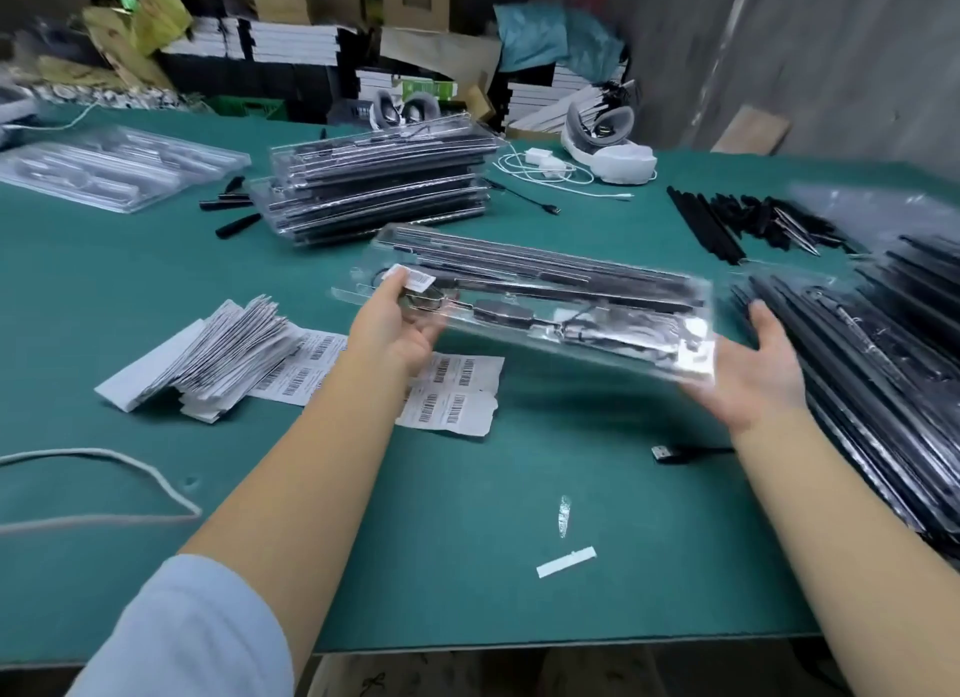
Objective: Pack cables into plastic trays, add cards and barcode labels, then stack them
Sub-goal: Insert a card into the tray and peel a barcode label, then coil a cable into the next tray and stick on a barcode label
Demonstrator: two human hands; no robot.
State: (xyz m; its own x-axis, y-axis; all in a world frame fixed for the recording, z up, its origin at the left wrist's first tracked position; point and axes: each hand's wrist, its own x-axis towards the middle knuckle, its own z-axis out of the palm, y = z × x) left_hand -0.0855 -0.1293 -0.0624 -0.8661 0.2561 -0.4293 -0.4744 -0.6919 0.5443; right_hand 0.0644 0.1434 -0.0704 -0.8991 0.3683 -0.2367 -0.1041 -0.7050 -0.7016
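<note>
A clear plastic tray (524, 301) packed with black cables hangs above the green table, with a barcode label (415, 276) stuck near its left end. My left hand (402, 319) grips that left end, thumb on top beside the label. My right hand (753, 369) lies palm up under the tray's right end, fingers straight. Sheets of barcode labels (452, 392) lie on the table below the tray. A fanned pile of white cards (218, 356) sits to their left. A stack of packed trays (379, 187) stands behind.
Empty clear trays (114, 166) lie at the far left. More trays with black cables (883, 343) pile up at the right edge, loose black cables (748, 223) behind them. A USB plug (667, 453), a white strip (566, 561) and a grey cord (104, 467) lie near the front.
</note>
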